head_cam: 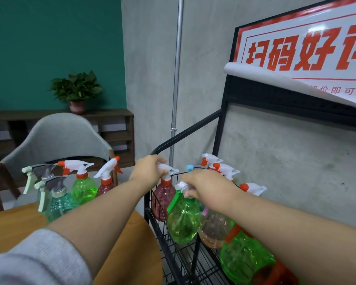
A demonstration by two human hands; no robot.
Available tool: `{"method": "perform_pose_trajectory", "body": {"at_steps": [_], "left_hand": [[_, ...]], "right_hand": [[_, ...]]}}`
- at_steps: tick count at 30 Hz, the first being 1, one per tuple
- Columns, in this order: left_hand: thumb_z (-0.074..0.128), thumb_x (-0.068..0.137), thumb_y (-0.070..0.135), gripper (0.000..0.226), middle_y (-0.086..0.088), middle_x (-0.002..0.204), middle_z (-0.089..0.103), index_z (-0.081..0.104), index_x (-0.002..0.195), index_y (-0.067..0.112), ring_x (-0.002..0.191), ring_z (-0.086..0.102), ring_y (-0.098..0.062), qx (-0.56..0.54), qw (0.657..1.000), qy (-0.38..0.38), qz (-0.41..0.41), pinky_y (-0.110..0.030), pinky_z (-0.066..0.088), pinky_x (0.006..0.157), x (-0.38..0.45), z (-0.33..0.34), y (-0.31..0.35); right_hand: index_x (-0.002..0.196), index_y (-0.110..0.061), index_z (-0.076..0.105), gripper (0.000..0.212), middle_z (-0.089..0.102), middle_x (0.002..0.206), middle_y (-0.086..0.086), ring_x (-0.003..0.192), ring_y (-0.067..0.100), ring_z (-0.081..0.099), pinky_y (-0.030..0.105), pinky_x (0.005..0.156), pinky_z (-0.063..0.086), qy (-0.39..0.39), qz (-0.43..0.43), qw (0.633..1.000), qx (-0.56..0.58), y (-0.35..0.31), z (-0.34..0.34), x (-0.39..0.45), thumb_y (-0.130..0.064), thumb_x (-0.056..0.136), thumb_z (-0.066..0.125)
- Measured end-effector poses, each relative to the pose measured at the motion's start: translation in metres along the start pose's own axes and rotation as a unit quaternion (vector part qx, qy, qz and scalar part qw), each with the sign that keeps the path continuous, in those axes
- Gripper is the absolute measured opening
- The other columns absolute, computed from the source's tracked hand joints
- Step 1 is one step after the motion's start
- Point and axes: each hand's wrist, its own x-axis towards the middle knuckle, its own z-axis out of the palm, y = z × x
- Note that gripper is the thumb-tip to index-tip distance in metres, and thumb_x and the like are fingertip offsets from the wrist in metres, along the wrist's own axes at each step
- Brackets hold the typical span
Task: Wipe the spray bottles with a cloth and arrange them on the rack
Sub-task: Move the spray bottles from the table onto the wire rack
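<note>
- Arranging step: your left hand (150, 168) is closed on the spray head of the red bottle (162, 199), your right hand (203, 185) on the green bottle (183, 221), both inside the wire rack (173, 251).
- Next: seat both upright, release, then fetch the bottles on the table (12, 227). No cloth visible.

A black wire rack (152, 219) stands just right of a round wooden table (12, 229). In the rack's basket sit a dark red spray bottle (162, 200), two green ones (183, 223) (245, 262) and a pale pinkish one (214, 231). On the table stand teal (59, 204), green (83, 189) and dark red (105, 187) spray bottles.
</note>
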Motion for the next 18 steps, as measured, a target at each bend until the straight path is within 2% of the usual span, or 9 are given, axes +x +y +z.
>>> {"method": "perform_pose_trajectory", "body": {"at_steps": [5,7,9,11,14,18], "left_hand": [[0.063,0.091,0.013,0.051,-0.011,0.120,0.060,0.047,0.140,0.013,0.095,0.053,-0.018,-0.009,1.000,0.016,0.006,-0.023,0.039,0.080,-0.004,-0.002,-0.001],[0.062,0.092,0.011,0.052,-0.009,0.119,0.058,0.044,0.141,0.014,0.099,0.054,-0.019,-0.007,1.000,0.019,0.009,-0.022,0.039,0.081,-0.008,-0.005,-0.003],[0.065,0.091,0.013,0.052,-0.004,0.109,0.057,0.046,0.139,0.015,0.096,0.053,-0.017,-0.006,0.999,0.030,0.013,-0.023,0.039,0.080,-0.012,-0.007,-0.005],[0.067,0.091,0.016,0.049,-0.003,0.107,0.058,0.049,0.136,0.015,0.092,0.051,-0.014,-0.005,0.999,0.035,0.015,-0.022,0.038,0.079,-0.015,-0.009,-0.005],[0.065,0.092,0.017,0.047,-0.006,0.115,0.061,0.050,0.136,0.015,0.094,0.053,-0.014,-0.007,0.999,0.041,0.016,-0.023,0.041,0.080,-0.018,-0.011,-0.004],[0.065,0.093,0.019,0.052,-0.006,0.124,0.061,0.044,0.141,0.016,0.109,0.059,-0.020,0.000,0.999,0.029,0.025,-0.028,0.047,0.090,-0.026,-0.017,-0.003]], "right_hand": [[0.096,-0.017,0.050,0.005,0.062,0.098,0.008,0.090,0.028,0.062,0.041,0.078,0.051,0.012,0.012,1.000,-0.024,-0.003,0.005,0.003,-0.014,0.093,0.053],[0.107,-0.015,0.049,0.018,0.060,0.100,0.008,0.092,0.028,0.063,0.039,0.076,0.051,0.030,0.019,0.998,-0.045,-0.006,0.010,0.005,-0.010,0.092,0.055],[0.125,-0.015,0.041,0.039,0.060,0.106,0.008,0.095,0.027,0.063,0.037,0.075,0.051,0.039,0.030,0.997,-0.056,-0.009,0.014,0.005,-0.005,0.090,0.057],[0.136,-0.014,0.033,0.049,0.060,0.110,0.009,0.095,0.025,0.062,0.036,0.074,0.049,0.036,0.036,0.998,-0.041,-0.012,0.014,0.004,-0.006,0.092,0.054],[0.138,-0.012,0.033,0.046,0.061,0.110,0.011,0.089,0.021,0.057,0.031,0.067,0.042,0.013,0.040,0.999,-0.025,-0.014,0.008,0.004,-0.011,0.095,0.049],[0.126,-0.012,0.043,0.030,0.062,0.108,0.009,0.085,0.022,0.057,0.028,0.062,0.035,-0.012,0.052,0.998,-0.030,-0.017,0.007,0.001,-0.011,0.097,0.044]]}}
